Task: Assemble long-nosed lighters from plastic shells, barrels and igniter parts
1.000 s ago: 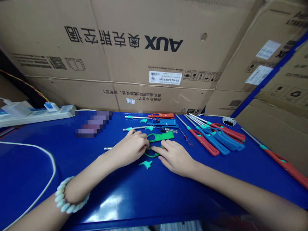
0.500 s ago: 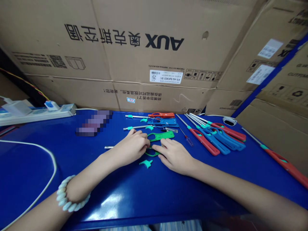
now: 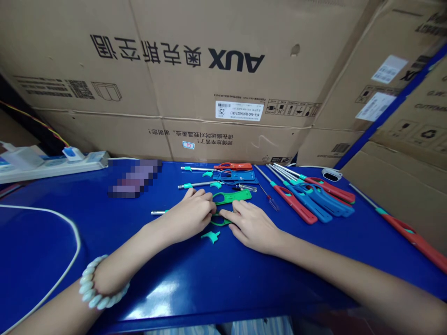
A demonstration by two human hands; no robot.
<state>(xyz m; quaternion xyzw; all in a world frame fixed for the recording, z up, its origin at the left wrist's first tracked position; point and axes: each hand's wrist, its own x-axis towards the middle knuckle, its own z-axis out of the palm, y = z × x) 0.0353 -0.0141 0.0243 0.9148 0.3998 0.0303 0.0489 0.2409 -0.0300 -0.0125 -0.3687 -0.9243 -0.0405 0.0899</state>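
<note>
Two bare hands rest on a glossy blue table (image 3: 216, 279), meeting over a green plastic lighter shell (image 3: 223, 220). The left hand (image 3: 188, 215), its wrist wearing a pale bead bracelet (image 3: 94, 291), lies palm down with fingers curled over the shell's left end. The right hand (image 3: 252, 224) lies flat, its fingers pressed on the shell's right part; whether either hand truly pinches the piece cannot be told. The shell is bright green, thin and flat, with an open loop showing between the two hands. A thin metal tube (image 3: 158, 212) pokes out from under the left hand. Just beyond the fingers lies a second green shell half (image 3: 233, 197), long and flat with an oval cut-out. A small teal trigger piece (image 3: 211, 236) sits loose on the table just in front of the hands. Further back are taken-apart red and blue lighter parts (image 3: 233, 172), and to the right a row of finished red and blue long-necked lighters (image 3: 309, 197). Cardboard boxes (image 3: 209, 74) stand behind.
</note>
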